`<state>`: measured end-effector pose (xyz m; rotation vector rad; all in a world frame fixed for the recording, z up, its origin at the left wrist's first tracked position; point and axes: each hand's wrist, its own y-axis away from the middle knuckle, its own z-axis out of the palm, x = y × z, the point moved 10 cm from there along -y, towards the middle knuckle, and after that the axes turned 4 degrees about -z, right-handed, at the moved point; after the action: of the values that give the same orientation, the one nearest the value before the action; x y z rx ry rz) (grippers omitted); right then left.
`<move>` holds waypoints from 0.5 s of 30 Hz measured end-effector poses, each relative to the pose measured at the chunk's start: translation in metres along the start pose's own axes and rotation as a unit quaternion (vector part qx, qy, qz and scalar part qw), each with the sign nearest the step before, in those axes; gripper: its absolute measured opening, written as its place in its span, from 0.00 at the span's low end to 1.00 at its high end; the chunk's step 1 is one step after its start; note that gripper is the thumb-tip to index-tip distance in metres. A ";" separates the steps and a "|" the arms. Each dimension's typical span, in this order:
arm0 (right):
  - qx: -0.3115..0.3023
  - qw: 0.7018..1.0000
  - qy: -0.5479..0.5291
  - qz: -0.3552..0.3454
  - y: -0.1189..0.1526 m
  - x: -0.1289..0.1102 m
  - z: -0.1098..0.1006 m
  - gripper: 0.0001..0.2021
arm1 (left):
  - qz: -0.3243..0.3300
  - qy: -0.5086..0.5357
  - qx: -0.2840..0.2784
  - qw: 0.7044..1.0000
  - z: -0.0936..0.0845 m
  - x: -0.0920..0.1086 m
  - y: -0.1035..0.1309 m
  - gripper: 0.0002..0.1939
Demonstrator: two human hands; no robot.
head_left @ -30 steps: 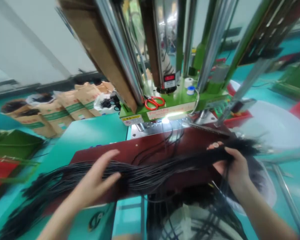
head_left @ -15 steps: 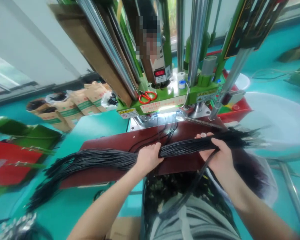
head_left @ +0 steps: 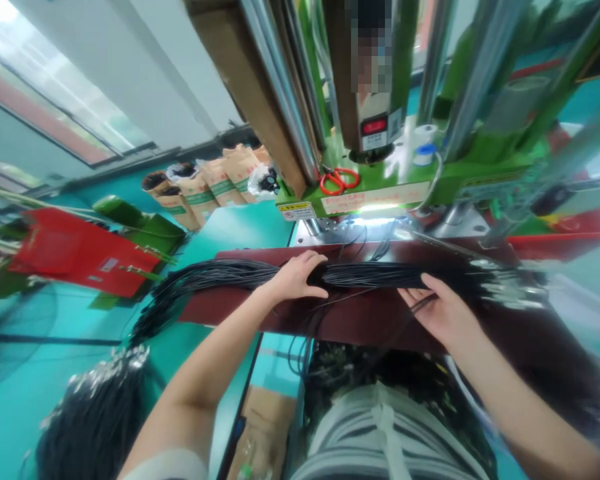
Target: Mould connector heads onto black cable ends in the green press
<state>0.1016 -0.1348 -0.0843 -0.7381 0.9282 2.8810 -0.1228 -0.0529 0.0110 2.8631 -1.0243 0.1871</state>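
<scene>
A long bundle of black cables [head_left: 370, 274] lies across the dark red board [head_left: 220, 306] in front of the green machine [head_left: 460, 180]. My left hand [head_left: 300, 277] rests on the bundle with thumb and fingers spread apart. Farther right, my right hand [head_left: 440, 307] is under and beside the bundle, its thumb on the near edge and a thin dark strand across its fingers. The silvery cable ends at the right are blurred.
Red scissors [head_left: 339, 181] and a blue-and-white roll [head_left: 424, 155] sit on the machine. Paper sacks [head_left: 225, 180] stand behind at the left. Another cable bundle [head_left: 93, 420] lies at the lower left, and a red machine box [head_left: 80, 253] at far left.
My left hand has opened from its grip around the bundle. The bundle now lies flatter on the board. The camera view has turned left.
</scene>
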 end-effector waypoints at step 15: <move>0.037 0.993 0.104 0.050 0.040 -0.007 -0.022 0.11 | -0.047 0.055 0.034 0.997 0.032 0.064 0.046 0.20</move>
<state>0.1104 -0.1793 -0.0749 -1.0296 1.1188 2.8756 -0.1002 -0.1330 -0.0086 2.9166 -0.8781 0.3739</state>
